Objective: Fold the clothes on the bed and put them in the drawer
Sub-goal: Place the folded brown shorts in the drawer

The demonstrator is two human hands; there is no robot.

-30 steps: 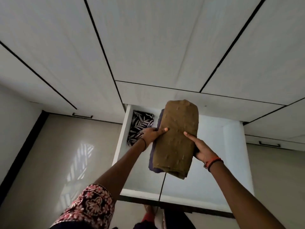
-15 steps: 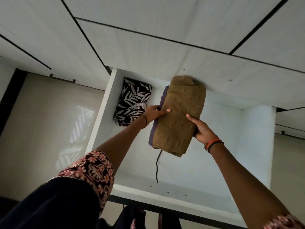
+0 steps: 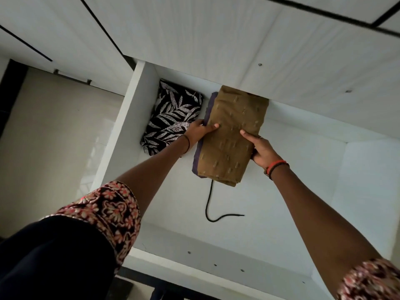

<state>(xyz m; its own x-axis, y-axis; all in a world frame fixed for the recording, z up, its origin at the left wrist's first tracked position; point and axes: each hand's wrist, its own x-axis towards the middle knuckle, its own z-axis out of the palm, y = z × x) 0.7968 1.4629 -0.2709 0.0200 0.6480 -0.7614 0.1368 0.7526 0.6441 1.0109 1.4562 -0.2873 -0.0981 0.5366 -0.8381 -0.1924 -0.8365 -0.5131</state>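
A folded brown garment (image 3: 232, 135) with a purple layer under it is held low inside the open white drawer (image 3: 121, 135). My left hand (image 3: 200, 133) grips its left edge, thumb on top. My right hand (image 3: 260, 151) grips its right edge, fingers underneath. The garment's far end reaches under the cabinet front above the drawer. A black cord (image 3: 211, 204) hangs from the garment's near end and trails on the drawer bottom. A folded black-and-white leaf-print garment (image 3: 171, 118) lies in the drawer's far left corner, beside the brown one.
White wardrobe panels (image 3: 238, 40) with black seams rise above the drawer. A closed drawer with a dark handle (image 3: 71, 76) is to the left. Beige floor (image 3: 49, 137) lies left of the drawer. The drawer's right half (image 3: 324, 180) holds no clothes.
Both hands have carried the brown garment down and deeper into the drawer, next to the leaf-print garment. The cord now lies on the drawer bottom. The camera has come closer.
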